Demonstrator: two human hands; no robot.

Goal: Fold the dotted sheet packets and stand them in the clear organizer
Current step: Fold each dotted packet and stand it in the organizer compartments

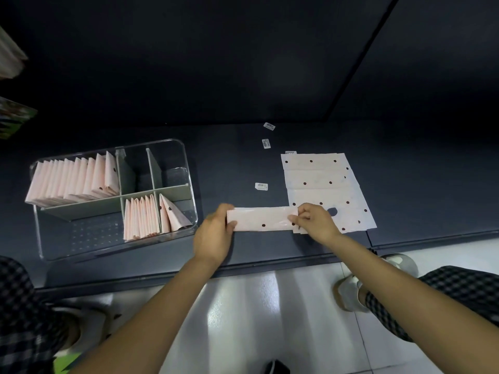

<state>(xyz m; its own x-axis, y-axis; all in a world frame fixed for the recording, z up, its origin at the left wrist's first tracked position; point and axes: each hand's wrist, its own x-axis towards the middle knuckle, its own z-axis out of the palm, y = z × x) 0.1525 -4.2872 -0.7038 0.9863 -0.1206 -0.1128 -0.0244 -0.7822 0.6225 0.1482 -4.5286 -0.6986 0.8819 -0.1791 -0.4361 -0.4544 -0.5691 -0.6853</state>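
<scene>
head view: the dotted sheet packet (260, 219) in hand is a long pale pink strip, already narrowed by folding, lying flat on the dark counter (232, 163) just right of the clear organizer (186, 168). it looks very light, thin and limp, with a glossy wrapper that will likely be slippery and spring open if a crease is let go. it is not fragile, but it will wrinkle. the sensible places to hold it are the two short ends, pinched flat, so the strip can be doubled over end to end.

that is where the grip sits now. the left hand (214, 236) holds the strip's end nearest the organizer, thumb on top and fingers curled at the edge. the right hand (314, 221) pinches the far end between thumb and fingertips, slightly raised. the strip runs straight between the two hands, its far end lying over the near edge of the stack of unfolded sheets (324, 184), which lies farther right of the organizer.

inside the organizer, folded packets (75, 176) stand in a long row in the rear left compartment, more (140, 218) stand in a front compartment, and one or two (172, 214) lean in the compartment beside it. small labels (261, 186) lie on the counter between the organizer and the stack.
</scene>
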